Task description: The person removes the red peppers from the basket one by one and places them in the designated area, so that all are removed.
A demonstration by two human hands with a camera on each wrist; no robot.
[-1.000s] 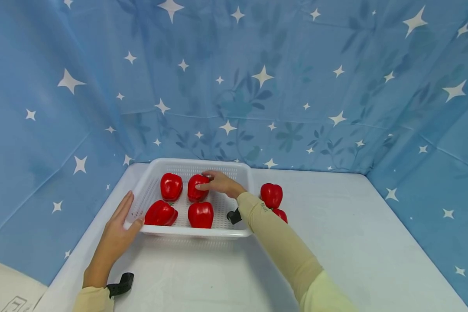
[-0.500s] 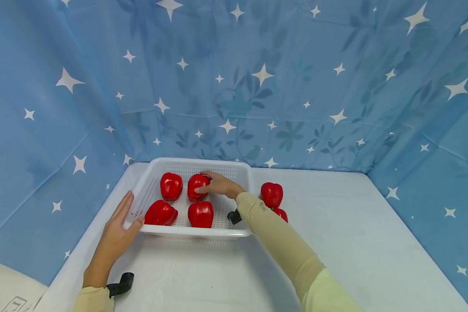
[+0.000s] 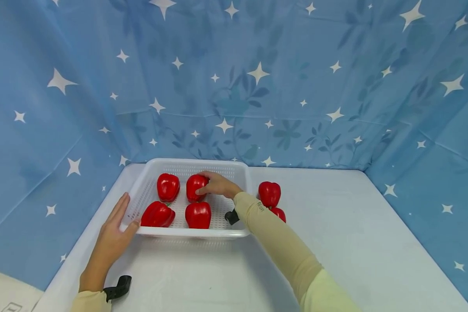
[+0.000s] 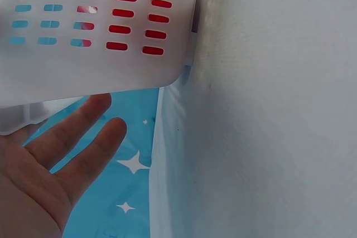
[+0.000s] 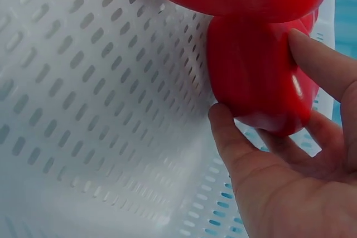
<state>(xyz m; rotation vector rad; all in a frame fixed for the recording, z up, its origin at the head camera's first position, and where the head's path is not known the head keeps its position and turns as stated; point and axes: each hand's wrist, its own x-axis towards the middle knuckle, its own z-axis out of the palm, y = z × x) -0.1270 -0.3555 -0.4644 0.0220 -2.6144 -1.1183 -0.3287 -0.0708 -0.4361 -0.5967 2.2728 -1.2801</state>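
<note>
Head view: the right hand (image 3: 218,185) holds a glossy red bell pepper (image 3: 193,187) in a white perforated plastic basket (image 3: 191,232), toward the far-left corner of the white cloth-covered worktop (image 3: 355,229).
The pepper lies just left of the right hand, the nearer one, whose thumb and fingers curl round it; its longer axis seems to run from the worktop's far edge toward its near edge. The left hand (image 3: 113,238), fingers straight and spread, grips nothing, its thumb at the basket's near-left corner. Three similar red peppers (image 3: 198,215) sit left and nearward in the basket. Bare basket floor separates the held pepper from the right wall; just outside lie two more red peppers (image 3: 269,193), with worktop stretching on toward its right edge.
</note>
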